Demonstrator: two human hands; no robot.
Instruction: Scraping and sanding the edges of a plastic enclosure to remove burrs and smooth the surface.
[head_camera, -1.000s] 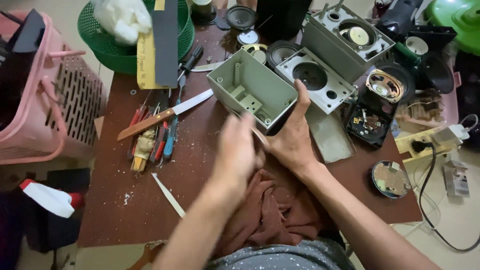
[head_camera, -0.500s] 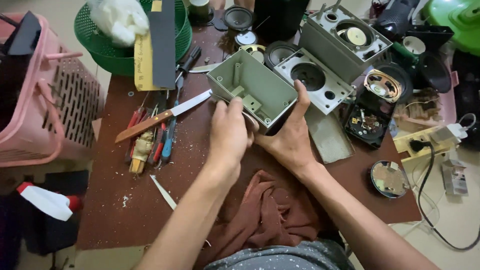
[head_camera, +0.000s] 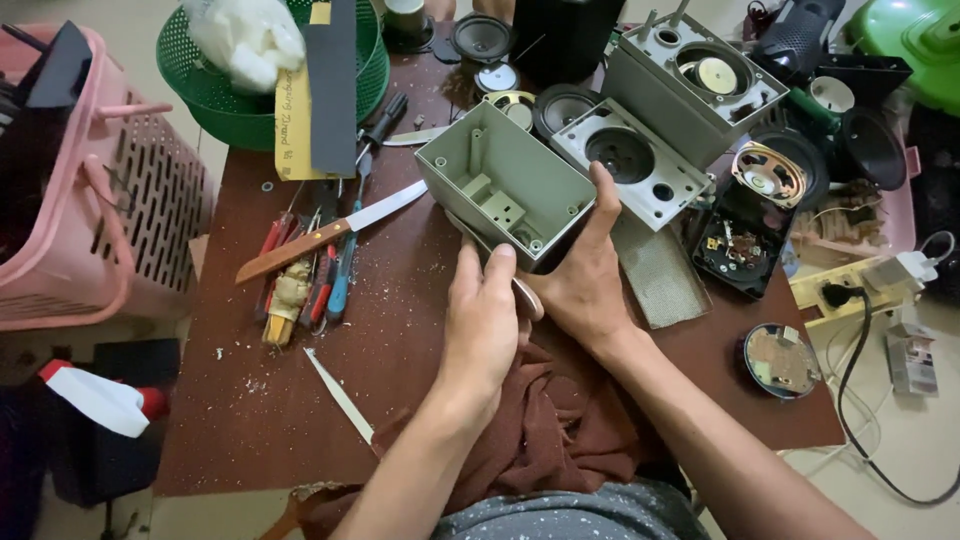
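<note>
- Grey plastic speaker housing, hollow and open side up, sits tilted at the middle of the brown table, just in front of the person.
- Right hand grips the housing's near right corner, thumb running up its side, fingers curled underneath.
- Left hand is right against the housing's near edge, fingers closed around a small pale tool; what kind of tool, I cannot tell.
- Rust-brown cloth lies under both wrists.
- To the left: a wooden-handled knife and a bunch of screwdrivers.
- Behind the housing: a white speaker front panel and a second grey speaker box.
- Green basket at the far left corner, pink basket off the table's left side.
</note>
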